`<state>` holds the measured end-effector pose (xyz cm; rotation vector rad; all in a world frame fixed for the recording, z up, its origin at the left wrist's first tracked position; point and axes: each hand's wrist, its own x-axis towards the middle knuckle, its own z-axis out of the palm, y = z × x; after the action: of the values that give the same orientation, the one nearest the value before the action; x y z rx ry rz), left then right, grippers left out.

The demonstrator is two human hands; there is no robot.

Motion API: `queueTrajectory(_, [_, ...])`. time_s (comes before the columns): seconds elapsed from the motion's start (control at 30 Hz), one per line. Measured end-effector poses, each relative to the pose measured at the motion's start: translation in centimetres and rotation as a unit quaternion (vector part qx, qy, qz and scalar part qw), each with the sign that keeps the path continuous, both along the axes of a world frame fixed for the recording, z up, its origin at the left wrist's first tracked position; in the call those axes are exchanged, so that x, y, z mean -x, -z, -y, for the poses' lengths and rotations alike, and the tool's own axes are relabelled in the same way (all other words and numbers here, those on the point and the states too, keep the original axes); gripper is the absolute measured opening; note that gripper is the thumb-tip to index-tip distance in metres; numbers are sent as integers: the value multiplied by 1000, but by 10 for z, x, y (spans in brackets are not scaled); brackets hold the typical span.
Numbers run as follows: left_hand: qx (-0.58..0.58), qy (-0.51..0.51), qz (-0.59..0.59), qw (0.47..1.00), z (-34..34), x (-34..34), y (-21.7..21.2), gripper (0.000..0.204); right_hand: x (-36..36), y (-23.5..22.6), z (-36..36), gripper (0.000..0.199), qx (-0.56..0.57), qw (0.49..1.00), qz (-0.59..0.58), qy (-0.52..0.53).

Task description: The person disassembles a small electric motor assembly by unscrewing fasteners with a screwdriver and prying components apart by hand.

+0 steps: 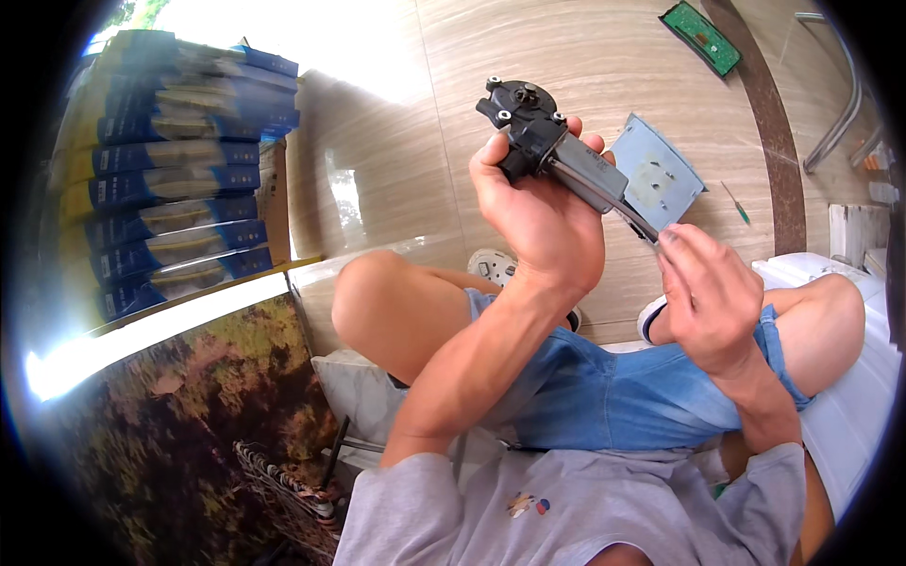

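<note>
My left hand (pixel 533 212) is raised in front of me and grips a small electric motor (pixel 552 151) with a black plastic gear housing on top and a grey metal body. My right hand (pixel 703 292) pinches a thin dark tool (pixel 634 219) whose tip touches the lower end of the motor body. Both hands are above my knees; I am seated in blue shorts and a grey shirt.
A grey square plate (pixel 656 174) lies on the tiled floor behind the motor. A green circuit board (pixel 700 36) and a small green-handled screwdriver (pixel 737 203) lie farther off. Stacked blue and yellow boxes (pixel 175 170) stand at left. A metal chair leg (pixel 835 123) is at right.
</note>
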<state>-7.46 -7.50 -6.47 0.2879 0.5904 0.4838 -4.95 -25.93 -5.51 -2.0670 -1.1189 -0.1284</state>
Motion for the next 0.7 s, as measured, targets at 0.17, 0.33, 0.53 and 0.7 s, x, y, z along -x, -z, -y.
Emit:
queueTrajectory(0.17, [30, -6, -7, 1000, -5, 0, -2, 48, -9, -12, 5, 39, -248, 753, -606, 60])
queueTrajectory(0.33, [47, -7, 0, 999, -4, 1, 4, 48, -16, -23, -1, 41, -118, 662, -738, 55])
queueTrajectory(0.53, [39, -14, -15, 999, -3, 1, 4, 48, -6, -14, -1, 27, 12, 968, -252, 0])
queueTrajectory(0.7, [32, -12, -34, 999, 1, -5, 2, 48, 0, 4, -1, 28, -2, 995, 96, -6])
